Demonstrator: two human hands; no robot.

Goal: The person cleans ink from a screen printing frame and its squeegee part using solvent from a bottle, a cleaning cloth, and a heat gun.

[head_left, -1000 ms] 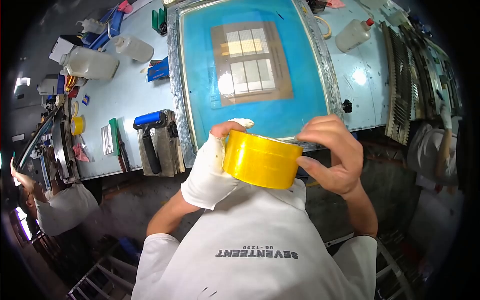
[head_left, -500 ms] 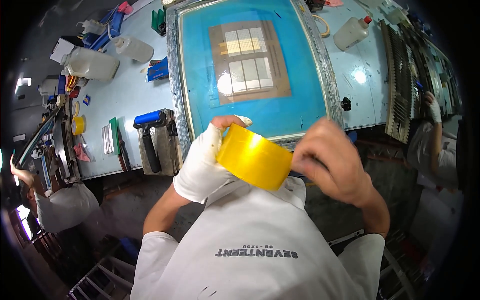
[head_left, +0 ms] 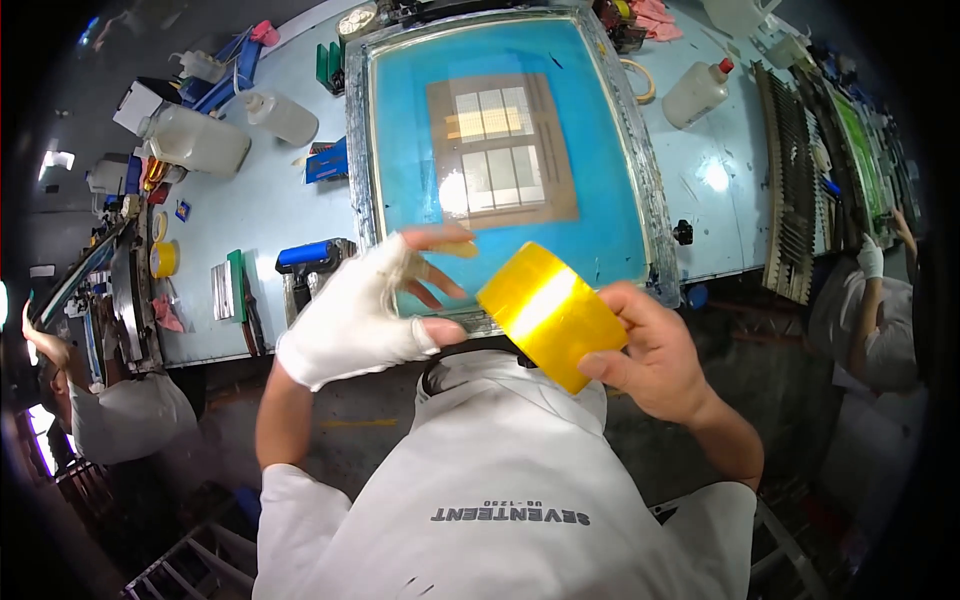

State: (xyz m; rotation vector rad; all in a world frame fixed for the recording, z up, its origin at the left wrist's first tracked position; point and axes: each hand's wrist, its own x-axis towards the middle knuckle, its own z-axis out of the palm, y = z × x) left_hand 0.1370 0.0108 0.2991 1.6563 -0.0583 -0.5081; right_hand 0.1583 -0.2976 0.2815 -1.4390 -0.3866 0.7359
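My right hand (head_left: 655, 350) grips the right end of a wide roll of shiny yellow tape (head_left: 550, 315), thumb in front and fingers behind. To its left, my left hand (head_left: 360, 310) wears a white glove that leaves the fingertips bare. Its fingers are spread, apart from the roll, and one fingertip has a pale yellowish covering. Both hands are over the near edge of a screen printing frame (head_left: 658, 215) with blue mesh (head_left: 600, 120). A brown panel with pale, grid-like windows shows in the middle of the mesh.
Left on the table (head_left: 290, 215) are plastic bottles (head_left: 280, 117), a jug (head_left: 200, 140), a blue-handled roller (head_left: 310, 255) and another yellow tape roll (head_left: 162, 260). A red-capped bottle (head_left: 695, 97) and a toothed rack (head_left: 790, 190) stand right. Other people work at both sides.
My left hand has let go of the tape roll and moved left, fingers opening. My right hand has closed on the roll's right end, and the roll has shifted right and tilted more steeply.
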